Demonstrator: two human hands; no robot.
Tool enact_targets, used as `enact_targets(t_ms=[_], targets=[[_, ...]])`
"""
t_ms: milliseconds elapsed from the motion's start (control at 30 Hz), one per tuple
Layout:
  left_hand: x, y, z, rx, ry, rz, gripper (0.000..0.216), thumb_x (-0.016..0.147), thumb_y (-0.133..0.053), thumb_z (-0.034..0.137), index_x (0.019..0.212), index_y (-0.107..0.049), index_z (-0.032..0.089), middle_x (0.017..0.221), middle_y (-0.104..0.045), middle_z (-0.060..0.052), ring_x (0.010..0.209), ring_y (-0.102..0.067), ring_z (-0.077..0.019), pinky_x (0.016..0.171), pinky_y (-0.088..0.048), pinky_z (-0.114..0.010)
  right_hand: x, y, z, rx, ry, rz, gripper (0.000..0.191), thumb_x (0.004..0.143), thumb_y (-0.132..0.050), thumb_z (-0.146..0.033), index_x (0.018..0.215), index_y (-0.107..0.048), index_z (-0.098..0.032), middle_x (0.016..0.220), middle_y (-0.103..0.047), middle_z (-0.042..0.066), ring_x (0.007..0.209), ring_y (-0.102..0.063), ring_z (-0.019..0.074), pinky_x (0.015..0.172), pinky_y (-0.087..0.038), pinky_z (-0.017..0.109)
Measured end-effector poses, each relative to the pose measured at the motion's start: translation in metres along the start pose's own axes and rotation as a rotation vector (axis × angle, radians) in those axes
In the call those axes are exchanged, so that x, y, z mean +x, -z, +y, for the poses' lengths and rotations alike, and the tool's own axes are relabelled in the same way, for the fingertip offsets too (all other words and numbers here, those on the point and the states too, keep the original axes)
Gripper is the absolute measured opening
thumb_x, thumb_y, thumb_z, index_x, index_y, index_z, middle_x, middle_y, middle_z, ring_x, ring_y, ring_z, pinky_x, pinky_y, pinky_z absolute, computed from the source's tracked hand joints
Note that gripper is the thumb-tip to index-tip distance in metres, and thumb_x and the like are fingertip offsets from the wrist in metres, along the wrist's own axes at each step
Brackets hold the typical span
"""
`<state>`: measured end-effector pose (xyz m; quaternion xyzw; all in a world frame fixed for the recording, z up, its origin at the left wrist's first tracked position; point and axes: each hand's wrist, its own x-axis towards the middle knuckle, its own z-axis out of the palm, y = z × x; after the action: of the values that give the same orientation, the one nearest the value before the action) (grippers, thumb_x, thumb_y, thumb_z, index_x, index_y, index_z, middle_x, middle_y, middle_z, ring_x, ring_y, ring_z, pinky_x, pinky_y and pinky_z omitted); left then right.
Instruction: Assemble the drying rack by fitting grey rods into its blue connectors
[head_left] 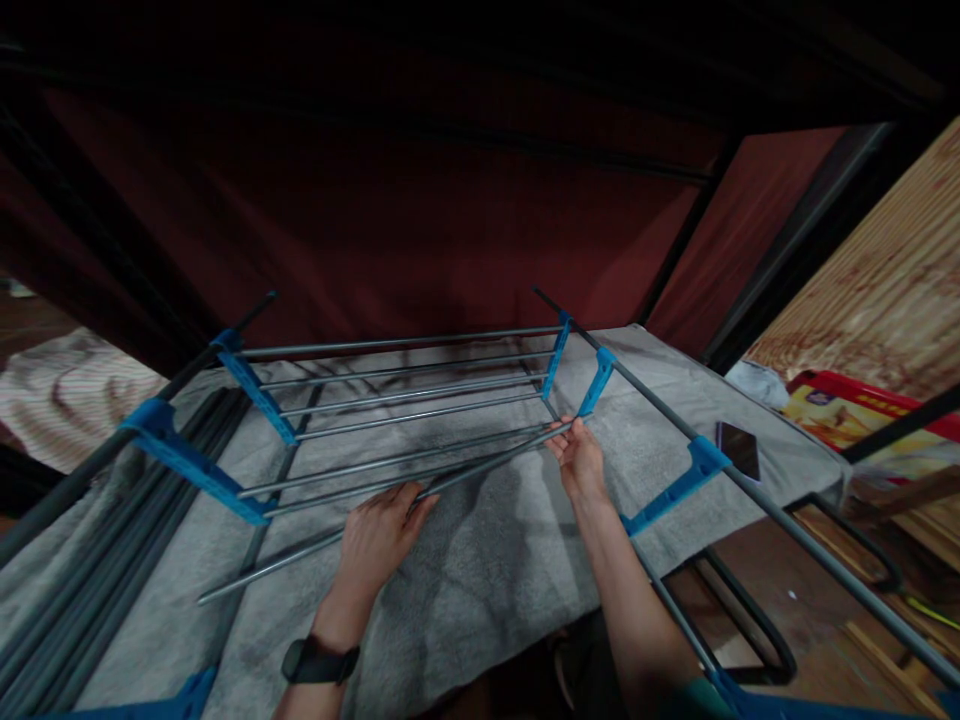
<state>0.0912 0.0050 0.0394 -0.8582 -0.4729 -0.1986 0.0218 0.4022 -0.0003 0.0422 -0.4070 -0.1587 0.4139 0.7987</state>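
Rod (487, 465), grey and loose, slanted over lower rails of rack (405, 345), above grey cloth (480, 590) on surface. Left hand (379, 530) closed around rod's middle, black watch (319, 660) at wrist; right hand (579, 462) pinching upper end, just beside blue bracket (598, 380). Bundle of further rods (90, 590) lying along cloth's left edge; dark phone (739, 450) flat on cloth, near rack's right side rail.

The thin grey rod (487, 465) I hold lies slanted over the grey cloth (480, 590). Its far end meets the blue bracket (598, 380), and its near end juts free at lower left.
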Motion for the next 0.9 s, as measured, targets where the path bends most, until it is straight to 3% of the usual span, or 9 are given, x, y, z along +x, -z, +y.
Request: enact_targets(t_ms=[300, 700, 900], targets=[[0.001, 0.004, 0.005, 0.053, 0.021, -0.038, 0.041, 0.099, -0.037, 0.05, 0.094, -0.067, 0.022, 0.076, -0.073, -0.004, 0.072, -0.069, -0.023, 0.061, -0.042, -0.03, 0.001, 0.004, 0.002, 0.014, -0.001, -0.009, 0.022, 0.086, -0.063, -0.042, 0.084, -0.061, -0.021, 0.071, -0.067, 0.0, 0.064, -0.064, 0.012, 0.064, -0.056, 0.026], [0.002, -0.004, -0.002, -0.005, -0.007, 0.018, 0.029, 0.099, -0.042, 0.041, 0.104, -0.063, 0.021, 0.093, -0.074, -0.005, 0.083, -0.07, -0.0223, 0.073, -0.048, -0.032, -0.001, 0.002, 0.007, 0.018, -0.031, -0.03, 0.021, 0.084, -0.065, -0.041, 0.087, -0.062, -0.02, 0.074, -0.071, 0.001, 0.07, -0.068, 0.0147, 0.068, -0.056, 0.029], [0.001, 0.001, -0.005, 0.036, -0.005, -0.025, 0.018, 0.097, -0.048, 0.031, 0.104, -0.062, 0.021, 0.097, -0.071, -0.006, 0.087, -0.068, -0.0227, 0.075, -0.047, -0.033, 0.006, 0.009, 0.003, 0.073, -0.096, 0.094, 0.018, 0.093, -0.052, -0.033, 0.083, -0.06, -0.02, 0.071, -0.068, -0.001, 0.068, -0.067, 0.0122, 0.067, -0.057, 0.026]])
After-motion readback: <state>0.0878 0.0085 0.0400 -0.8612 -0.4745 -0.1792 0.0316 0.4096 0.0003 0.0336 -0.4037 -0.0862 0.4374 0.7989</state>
